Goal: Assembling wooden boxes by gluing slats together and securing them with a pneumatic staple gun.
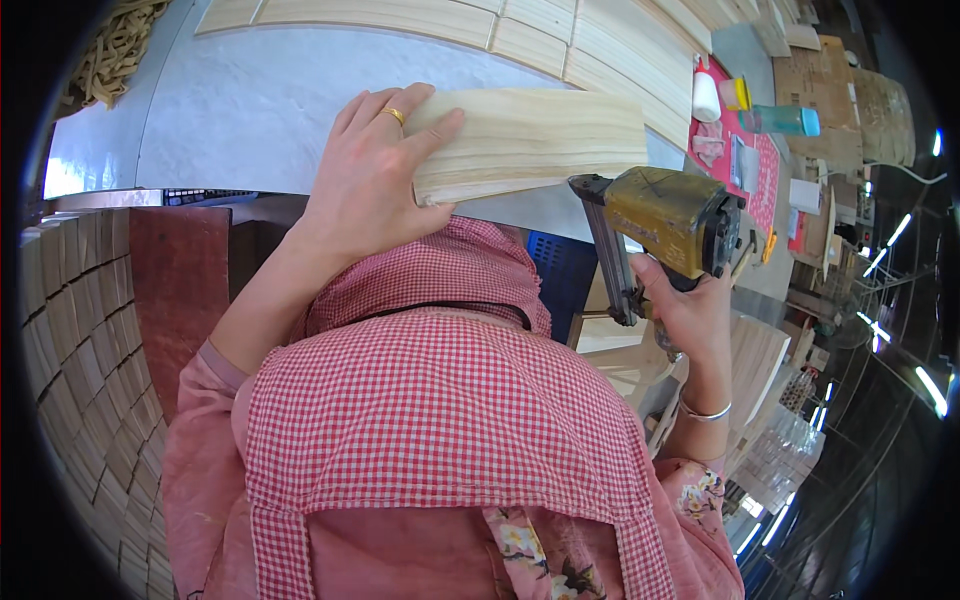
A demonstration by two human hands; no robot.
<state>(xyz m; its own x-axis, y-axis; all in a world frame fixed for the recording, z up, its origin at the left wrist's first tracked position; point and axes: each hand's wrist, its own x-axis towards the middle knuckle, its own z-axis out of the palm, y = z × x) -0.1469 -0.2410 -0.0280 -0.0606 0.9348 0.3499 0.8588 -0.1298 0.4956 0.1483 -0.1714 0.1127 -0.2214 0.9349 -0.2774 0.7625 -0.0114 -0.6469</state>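
Observation:
A pale wooden board (540, 135) extends over the near edge of the light table. My left hand (375, 165) grips its left end, fingers across the top and thumb at the near edge. In my right hand (690, 305) is a worn yellow and black nail gun (665, 220), held by its handle. The nose of the nail gun is at the board's near right corner; whether it touches the wood I cannot tell.
Wooden panels (540, 40) lie along the far side of the table (250, 100). At right are a pink mat (765, 190), a white bottle (705, 97) and a teal-capped bottle (780, 120). Stacked wood pieces (85, 370) stand at left. A blue crate (560, 275) is below the table.

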